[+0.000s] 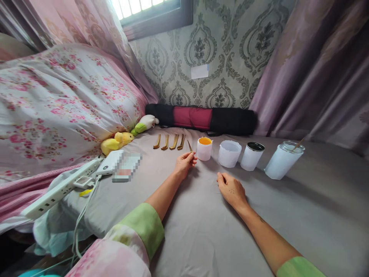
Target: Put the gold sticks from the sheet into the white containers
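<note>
My left hand (184,162) pinches a slim gold utensil (189,146) that points up and away, just left of a white cup with orange contents (204,149). Several more gold utensils (169,142) lie in a row on the grey sheet to the left of it. My right hand (230,189) rests palm down on the sheet with fingers curled loosely, holding nothing, in front of a white empty cup (229,153). Further right stand a white cup with a dark rim (251,156) and a glass jar (283,160) with a stick in it.
A black and red rolled bolster (201,117) lies along the patterned wall. Yellow and green plush toys (118,141) sit at the left by a floral duvet (57,104). A white power strip (59,188), a white device (111,162) and cables lie at the left edge.
</note>
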Demonstrator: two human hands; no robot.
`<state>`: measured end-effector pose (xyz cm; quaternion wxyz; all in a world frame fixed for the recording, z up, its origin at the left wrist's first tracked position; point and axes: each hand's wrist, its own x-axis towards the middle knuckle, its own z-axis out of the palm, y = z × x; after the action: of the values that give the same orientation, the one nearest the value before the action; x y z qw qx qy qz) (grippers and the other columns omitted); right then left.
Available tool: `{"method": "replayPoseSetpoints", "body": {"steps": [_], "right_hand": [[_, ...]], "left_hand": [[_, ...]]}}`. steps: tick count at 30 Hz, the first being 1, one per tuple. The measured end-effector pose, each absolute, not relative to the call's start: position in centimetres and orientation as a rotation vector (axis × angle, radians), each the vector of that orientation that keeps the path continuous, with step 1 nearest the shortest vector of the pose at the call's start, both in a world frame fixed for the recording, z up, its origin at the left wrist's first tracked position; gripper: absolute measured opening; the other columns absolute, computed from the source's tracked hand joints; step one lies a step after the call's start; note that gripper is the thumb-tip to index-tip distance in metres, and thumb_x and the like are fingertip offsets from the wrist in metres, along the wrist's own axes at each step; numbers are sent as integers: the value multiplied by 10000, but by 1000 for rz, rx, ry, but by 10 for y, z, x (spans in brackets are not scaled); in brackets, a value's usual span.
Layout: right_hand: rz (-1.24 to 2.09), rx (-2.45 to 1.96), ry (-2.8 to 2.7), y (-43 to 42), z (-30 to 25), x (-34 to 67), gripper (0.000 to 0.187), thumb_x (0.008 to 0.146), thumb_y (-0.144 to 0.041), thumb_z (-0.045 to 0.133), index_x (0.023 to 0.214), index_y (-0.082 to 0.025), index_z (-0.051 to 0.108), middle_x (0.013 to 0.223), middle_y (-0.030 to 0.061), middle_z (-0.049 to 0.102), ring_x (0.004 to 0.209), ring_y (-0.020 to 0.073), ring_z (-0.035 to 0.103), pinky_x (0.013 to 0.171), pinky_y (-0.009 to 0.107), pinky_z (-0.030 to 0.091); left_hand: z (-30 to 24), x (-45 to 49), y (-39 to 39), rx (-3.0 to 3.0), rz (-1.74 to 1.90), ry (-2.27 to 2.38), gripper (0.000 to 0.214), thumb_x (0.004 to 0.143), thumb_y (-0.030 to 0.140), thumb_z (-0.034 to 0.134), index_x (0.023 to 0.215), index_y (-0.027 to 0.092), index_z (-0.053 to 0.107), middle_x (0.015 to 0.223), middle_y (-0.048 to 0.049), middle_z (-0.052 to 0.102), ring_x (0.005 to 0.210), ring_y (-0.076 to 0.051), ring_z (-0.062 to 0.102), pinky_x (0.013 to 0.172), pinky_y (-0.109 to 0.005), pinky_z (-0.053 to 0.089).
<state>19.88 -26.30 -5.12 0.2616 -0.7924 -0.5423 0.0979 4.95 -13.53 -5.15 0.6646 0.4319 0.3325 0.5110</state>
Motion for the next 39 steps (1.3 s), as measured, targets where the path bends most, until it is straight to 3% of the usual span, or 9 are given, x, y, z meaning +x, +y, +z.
{"method": "replayPoseSetpoints", "body": {"steps": [14, 39], "right_hand": [[386, -1905, -1402, -261, -58, 208, 415, 806, -476, 314, 732, -196, 610, 526, 8, 538, 504, 131, 468, 502, 228, 302], [657, -1575, -1373, -269, -58, 213, 342, 768, -396, 424, 920, -136, 586, 608, 0, 541, 501, 98, 466, 505, 220, 376]], "left_hand": [[-51, 47, -185, 1065, 1253, 753, 402, 679, 244, 621, 1055, 112, 563, 741, -59, 611, 538, -75, 537, 500, -201, 407], [-41, 47, -211, 1389, 1359, 832, 291, 722, 291, 570, 957, 141, 652, 714, -39, 615, 554, -87, 521, 496, -195, 408]]}}
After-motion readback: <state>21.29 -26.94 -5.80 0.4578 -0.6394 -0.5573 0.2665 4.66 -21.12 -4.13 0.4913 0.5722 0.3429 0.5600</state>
